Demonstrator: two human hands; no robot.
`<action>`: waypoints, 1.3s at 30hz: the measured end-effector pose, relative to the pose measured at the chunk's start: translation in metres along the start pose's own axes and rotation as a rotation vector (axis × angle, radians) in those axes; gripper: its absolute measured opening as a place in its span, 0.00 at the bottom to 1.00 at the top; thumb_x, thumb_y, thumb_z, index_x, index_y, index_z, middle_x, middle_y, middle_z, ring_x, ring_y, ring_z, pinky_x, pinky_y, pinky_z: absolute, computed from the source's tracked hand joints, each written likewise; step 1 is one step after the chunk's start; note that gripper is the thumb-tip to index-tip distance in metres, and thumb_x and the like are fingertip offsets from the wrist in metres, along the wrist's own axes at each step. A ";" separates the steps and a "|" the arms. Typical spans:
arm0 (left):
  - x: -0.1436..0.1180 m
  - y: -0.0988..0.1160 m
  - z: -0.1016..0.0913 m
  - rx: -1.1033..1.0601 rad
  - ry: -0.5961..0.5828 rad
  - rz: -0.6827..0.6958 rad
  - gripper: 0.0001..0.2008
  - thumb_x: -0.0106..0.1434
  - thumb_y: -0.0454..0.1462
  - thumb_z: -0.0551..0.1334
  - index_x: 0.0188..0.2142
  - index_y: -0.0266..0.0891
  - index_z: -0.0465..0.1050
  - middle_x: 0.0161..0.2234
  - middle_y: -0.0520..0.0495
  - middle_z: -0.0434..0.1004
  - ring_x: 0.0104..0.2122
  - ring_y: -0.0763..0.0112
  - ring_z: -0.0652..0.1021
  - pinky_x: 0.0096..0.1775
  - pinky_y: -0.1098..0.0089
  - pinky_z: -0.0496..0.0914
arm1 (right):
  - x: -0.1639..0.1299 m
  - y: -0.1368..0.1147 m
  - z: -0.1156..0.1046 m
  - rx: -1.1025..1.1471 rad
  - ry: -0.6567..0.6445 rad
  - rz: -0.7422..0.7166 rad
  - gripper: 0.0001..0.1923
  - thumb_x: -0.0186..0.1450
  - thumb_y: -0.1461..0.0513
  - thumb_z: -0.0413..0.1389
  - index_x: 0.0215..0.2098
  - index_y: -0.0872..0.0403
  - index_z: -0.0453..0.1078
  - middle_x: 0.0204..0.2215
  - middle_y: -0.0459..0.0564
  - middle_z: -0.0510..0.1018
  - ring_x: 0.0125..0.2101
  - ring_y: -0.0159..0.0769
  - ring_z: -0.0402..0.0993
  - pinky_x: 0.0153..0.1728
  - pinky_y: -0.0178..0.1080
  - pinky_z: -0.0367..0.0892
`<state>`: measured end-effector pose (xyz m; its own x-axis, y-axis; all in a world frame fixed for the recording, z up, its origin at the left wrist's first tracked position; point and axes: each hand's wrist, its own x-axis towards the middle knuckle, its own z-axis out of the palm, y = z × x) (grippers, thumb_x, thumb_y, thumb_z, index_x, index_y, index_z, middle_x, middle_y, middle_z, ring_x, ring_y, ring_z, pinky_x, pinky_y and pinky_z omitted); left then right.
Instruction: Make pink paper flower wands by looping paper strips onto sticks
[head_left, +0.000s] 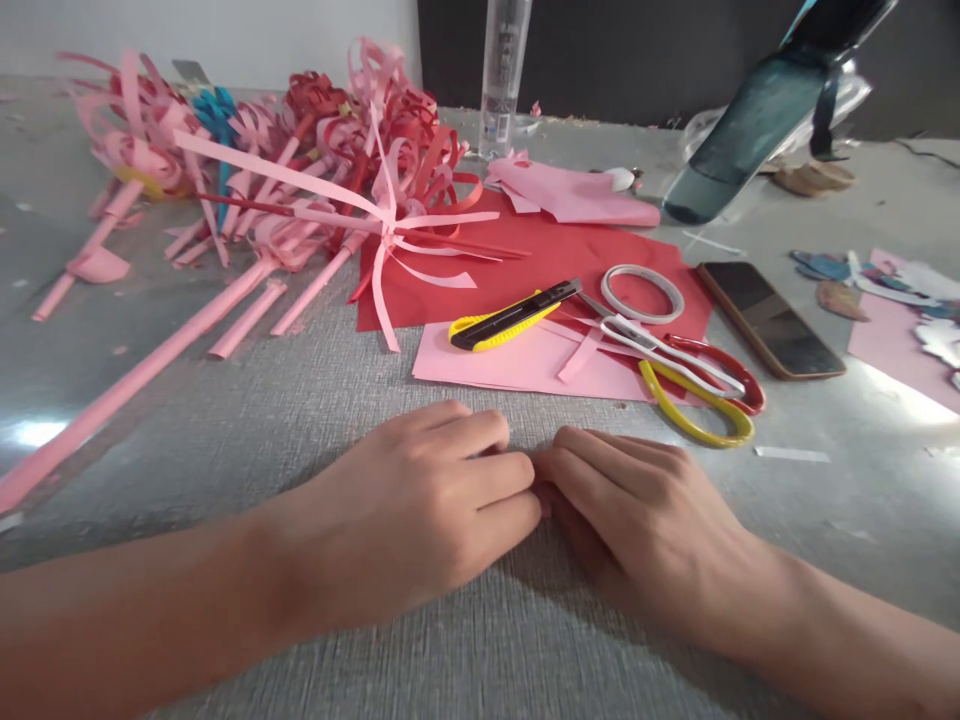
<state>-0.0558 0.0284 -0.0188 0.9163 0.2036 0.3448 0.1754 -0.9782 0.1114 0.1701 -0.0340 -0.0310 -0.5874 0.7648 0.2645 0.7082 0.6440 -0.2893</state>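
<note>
My left hand (439,500) lies low over the grey table, its fingers curled down and inward. Close against its fingertips is my right hand (649,510), bent the same way. The fingertips meet in the middle; whatever they may pinch is hidden beneath them. Just beyond the hands lie pink paper sheets (465,362) on red paper (510,260). A yellow and black utility knife (517,315) rests on them. Two pairs of scissors, one with white handles (667,352) and one with a yellow and red handle (701,418), overlap at the right, beside a tape roll (679,300).
Curled pink and red paper-strip flowers (322,130) are heaped at the back left. A long pink paper tube (150,385) reaches the left edge. Rightward are a phone (772,318), a dark tilted bottle (750,140) and paper cut-outs (907,285). A clear bottle (504,80) stands behind.
</note>
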 end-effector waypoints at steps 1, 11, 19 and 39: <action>0.001 0.000 0.000 0.007 -0.003 0.013 0.08 0.70 0.29 0.61 0.33 0.39 0.71 0.31 0.52 0.71 0.34 0.64 0.68 0.36 0.60 0.62 | 0.000 0.000 0.000 -0.006 -0.005 0.004 0.07 0.70 0.70 0.51 0.36 0.54 0.65 0.29 0.45 0.67 0.25 0.34 0.58 0.26 0.40 0.53; 0.001 -0.001 -0.002 0.054 -0.016 0.032 0.08 0.70 0.29 0.60 0.33 0.39 0.71 0.31 0.51 0.70 0.34 0.63 0.68 0.35 0.59 0.61 | 0.006 -0.003 -0.003 0.057 -0.102 0.129 0.08 0.66 0.71 0.50 0.39 0.53 0.66 0.31 0.45 0.70 0.27 0.35 0.63 0.28 0.40 0.53; 0.000 -0.002 -0.004 0.023 -0.011 0.017 0.05 0.71 0.31 0.61 0.36 0.40 0.72 0.32 0.51 0.72 0.37 0.62 0.69 0.37 0.59 0.62 | 0.015 -0.002 -0.012 0.132 -0.180 0.238 0.09 0.63 0.72 0.50 0.36 0.54 0.65 0.31 0.46 0.71 0.26 0.32 0.61 0.26 0.40 0.50; 0.001 -0.005 0.001 0.004 0.062 0.015 0.12 0.74 0.33 0.59 0.33 0.38 0.76 0.32 0.51 0.78 0.35 0.65 0.72 0.37 0.62 0.65 | 0.014 0.007 -0.013 0.352 -0.057 0.215 0.13 0.59 0.74 0.55 0.38 0.53 0.72 0.32 0.43 0.77 0.27 0.28 0.68 0.28 0.34 0.59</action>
<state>-0.0557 0.0337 -0.0197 0.8947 0.1911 0.4038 0.1637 -0.9813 0.1018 0.1715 -0.0191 -0.0172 -0.4688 0.8757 0.1153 0.6454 0.4288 -0.6321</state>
